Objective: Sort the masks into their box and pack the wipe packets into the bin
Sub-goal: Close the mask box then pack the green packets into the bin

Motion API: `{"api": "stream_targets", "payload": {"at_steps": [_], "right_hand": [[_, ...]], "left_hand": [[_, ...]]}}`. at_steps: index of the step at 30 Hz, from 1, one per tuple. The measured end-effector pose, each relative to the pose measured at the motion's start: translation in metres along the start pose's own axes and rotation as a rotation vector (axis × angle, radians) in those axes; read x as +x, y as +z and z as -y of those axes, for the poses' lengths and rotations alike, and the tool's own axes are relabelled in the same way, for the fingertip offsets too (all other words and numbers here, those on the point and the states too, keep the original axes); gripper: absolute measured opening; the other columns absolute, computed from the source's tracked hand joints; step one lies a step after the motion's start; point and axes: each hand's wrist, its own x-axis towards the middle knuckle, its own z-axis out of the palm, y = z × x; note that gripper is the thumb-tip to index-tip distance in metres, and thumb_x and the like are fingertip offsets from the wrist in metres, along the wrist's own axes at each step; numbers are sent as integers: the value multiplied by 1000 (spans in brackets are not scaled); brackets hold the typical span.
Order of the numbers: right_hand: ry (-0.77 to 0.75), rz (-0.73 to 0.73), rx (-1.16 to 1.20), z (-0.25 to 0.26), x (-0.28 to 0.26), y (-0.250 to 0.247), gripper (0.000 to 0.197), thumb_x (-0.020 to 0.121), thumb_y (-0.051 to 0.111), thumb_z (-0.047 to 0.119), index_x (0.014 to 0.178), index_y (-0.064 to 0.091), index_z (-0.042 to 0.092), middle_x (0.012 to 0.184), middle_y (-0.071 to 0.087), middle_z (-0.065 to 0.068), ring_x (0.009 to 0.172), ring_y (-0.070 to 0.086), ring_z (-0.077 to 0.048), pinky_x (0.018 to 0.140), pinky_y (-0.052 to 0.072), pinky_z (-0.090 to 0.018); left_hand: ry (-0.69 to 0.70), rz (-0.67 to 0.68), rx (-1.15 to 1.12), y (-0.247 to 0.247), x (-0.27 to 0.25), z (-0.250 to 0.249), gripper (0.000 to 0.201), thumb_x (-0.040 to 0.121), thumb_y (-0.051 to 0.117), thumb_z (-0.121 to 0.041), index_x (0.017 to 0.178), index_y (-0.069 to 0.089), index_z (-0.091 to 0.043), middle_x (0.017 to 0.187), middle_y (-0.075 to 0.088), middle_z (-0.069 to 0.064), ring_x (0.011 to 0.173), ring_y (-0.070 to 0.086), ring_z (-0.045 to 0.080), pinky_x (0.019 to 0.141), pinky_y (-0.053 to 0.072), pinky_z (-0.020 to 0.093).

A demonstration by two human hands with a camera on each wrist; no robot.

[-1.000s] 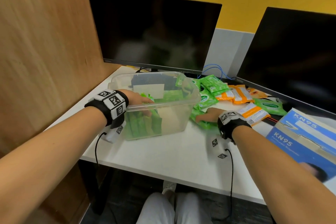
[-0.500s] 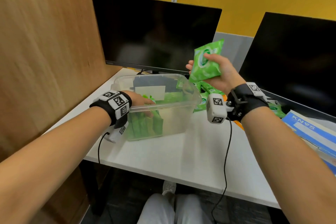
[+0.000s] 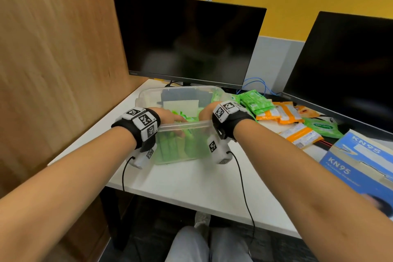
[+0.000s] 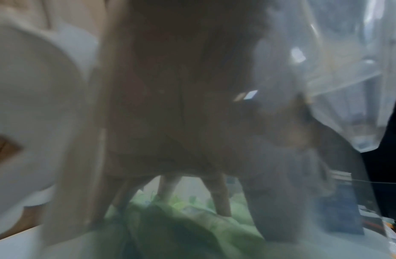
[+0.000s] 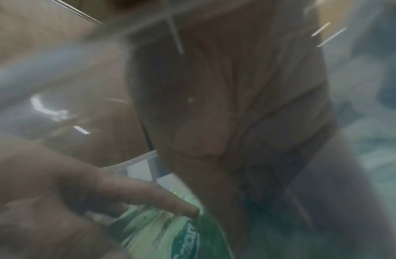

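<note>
A clear plastic bin [image 3: 182,125] stands on the white desk with several green wipe packets [image 3: 176,147] upright inside it. Both hands reach down into it over the near rim. My left hand [image 3: 170,116] is at the bin's left, and its straight fingers [image 4: 220,199] press down on the green packets [image 4: 181,227]. My right hand [image 3: 205,111] is at the bin's right and pinches a green wipe packet [image 5: 161,233] between the thumb [image 5: 148,196] and the fingers. The blue KN95 mask box [image 3: 359,161] lies at the desk's right edge.
Loose green packets [image 3: 254,102] and orange packets [image 3: 285,112] lie in a pile right of the bin. Two dark monitors [image 3: 187,42] [image 3: 348,70] stand behind. A wooden partition [image 3: 53,49] closes the left side. Wrist cables hang over the desk's front edge.
My right hand picked a green packet off the pile, lifted it above the bin, then brought it down into the bin. The left hand stayed in the bin.
</note>
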Motion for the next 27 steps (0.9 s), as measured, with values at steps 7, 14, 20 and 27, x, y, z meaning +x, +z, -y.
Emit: {"api": "stream_targets", "payload": {"at_steps": [7,14,20,27], "right_hand": [[-62,111,-66,2,36,4,45,44,63,56,70,68,20,87,71,-1,80,69,-23,79,56,-39],[-12,-112,302,-10,-25,-3,18,64,65,26,72,72,11,86,73,-14,81,68,-28,82,56,-36],[-83,-170,320,-16,-30,5,23,81,57,26,78,69,6,80,67,-13,75,63,-29,83,53,-33],[-216,-161,-124,-25,-8,9,10,77,67,17,87,69,17,87,67,-4,73,60,-27,72,50,-29]], "left_hand": [[29,-5,34,-15,-10,-16,50,101,36,-37,150,24,-33,157,24,5,143,25,25,116,20,38],[32,-82,278,-44,-29,-47,46,81,62,-21,126,55,-21,129,58,-1,111,57,24,92,44,33],[5,74,229,-27,59,-31,69,66,69,-50,125,34,-63,140,48,-10,121,53,26,102,43,49],[-126,7,239,-14,34,-38,98,33,84,-42,126,51,-41,122,60,-4,108,60,27,91,50,46]]}}
